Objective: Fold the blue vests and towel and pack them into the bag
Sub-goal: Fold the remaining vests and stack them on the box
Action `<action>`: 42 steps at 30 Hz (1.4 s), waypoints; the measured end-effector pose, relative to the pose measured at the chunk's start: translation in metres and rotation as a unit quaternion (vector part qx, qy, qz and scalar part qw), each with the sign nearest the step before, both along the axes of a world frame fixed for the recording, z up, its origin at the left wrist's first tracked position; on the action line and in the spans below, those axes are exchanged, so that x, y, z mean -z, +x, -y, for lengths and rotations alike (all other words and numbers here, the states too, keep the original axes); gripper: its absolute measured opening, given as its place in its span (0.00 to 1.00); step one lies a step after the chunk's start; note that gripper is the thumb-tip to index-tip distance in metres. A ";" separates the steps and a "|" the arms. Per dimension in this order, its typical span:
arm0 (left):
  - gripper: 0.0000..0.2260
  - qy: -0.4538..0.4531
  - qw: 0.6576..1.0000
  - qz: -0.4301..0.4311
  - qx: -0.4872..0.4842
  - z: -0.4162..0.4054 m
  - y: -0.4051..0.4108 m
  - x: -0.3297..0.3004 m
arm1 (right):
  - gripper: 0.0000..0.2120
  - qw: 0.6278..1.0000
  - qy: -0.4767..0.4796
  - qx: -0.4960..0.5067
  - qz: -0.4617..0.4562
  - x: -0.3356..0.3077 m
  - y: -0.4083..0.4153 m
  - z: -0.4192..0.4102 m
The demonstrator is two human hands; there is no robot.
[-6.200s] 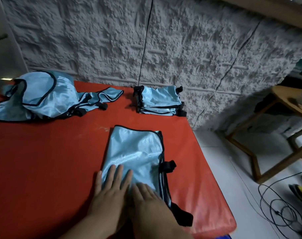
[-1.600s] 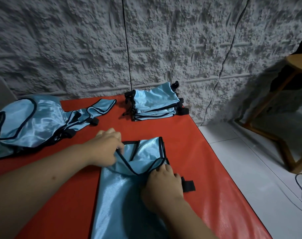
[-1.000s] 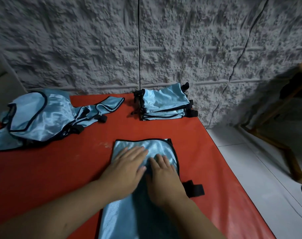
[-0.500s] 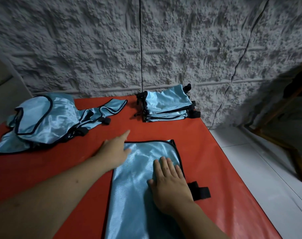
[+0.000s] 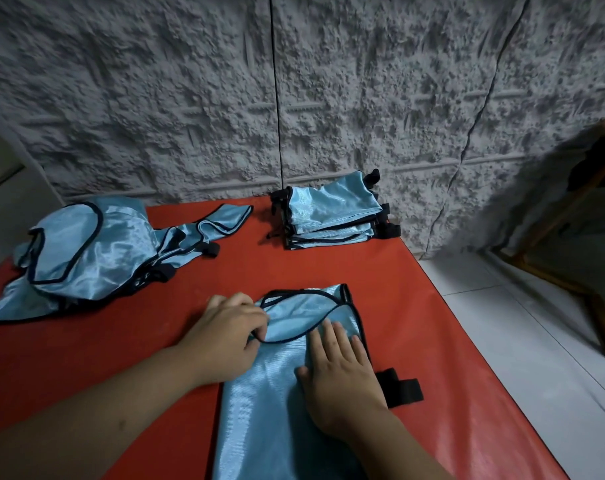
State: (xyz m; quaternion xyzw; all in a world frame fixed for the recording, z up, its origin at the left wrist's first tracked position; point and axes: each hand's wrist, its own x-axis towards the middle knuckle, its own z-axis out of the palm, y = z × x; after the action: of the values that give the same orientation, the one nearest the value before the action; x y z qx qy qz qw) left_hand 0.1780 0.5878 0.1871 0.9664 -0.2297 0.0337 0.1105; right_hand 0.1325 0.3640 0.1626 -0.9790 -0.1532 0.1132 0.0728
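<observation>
Left hand (image 5: 228,336): fingers curled, pinching the black-trimmed top edge of the vest (image 5: 287,382) at its left corner and lifting that edge into a shallow arc off the cloth below.

Right hand (image 5: 341,374): flat, fingers straight and slightly spread, pressing the vest's right half just below the lifted edge. The two hands are near each other but not touching.

Vest, in work: light blue, shiny, folded to a long strip running from the near edge of the frame up to mid-table. It lies under both hands. A black strap (image 5: 399,388) pokes out from its right side, flat on the table, just beside the right wrist.

Table (image 5: 93,344): red top. Its right edge runs diagonally close to the strap, with pale floor tiles (image 5: 522,341) beyond. Bare red surface lies left of the vest and between the vest and the far items.

Stack of folded vests (image 5: 332,211): far side, against the rough grey wall (image 5: 190,98), well apart from the hands.

Heap of unfolded vests (image 5: 83,254): far left, loosely crumpled, spilling toward the left table edge.

Wooden furniture leg (image 5: 598,317): right, on the floor.
</observation>
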 end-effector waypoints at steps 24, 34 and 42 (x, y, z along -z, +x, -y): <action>0.14 0.331 0.943 -0.017 0.018 0.002 0.042 -0.045 | 0.41 1.000 0.007 0.000 -0.001 0.005 0.002 0.001; 0.19 0.136 0.987 -0.015 -0.086 -0.002 0.043 -0.036 | 0.42 1.000 0.015 0.004 -0.008 0.005 0.002 0.001; 0.21 0.114 0.985 0.011 -0.130 0.004 0.037 -0.019 | 0.42 1.000 0.018 0.004 -0.008 0.006 0.001 0.001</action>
State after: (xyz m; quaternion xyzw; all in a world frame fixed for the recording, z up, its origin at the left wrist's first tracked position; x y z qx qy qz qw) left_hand 0.2154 0.5839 0.2065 0.9939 -0.1053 0.0325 -0.0081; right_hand 0.1336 0.3632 0.1569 -0.9772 -0.1509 0.1179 0.0920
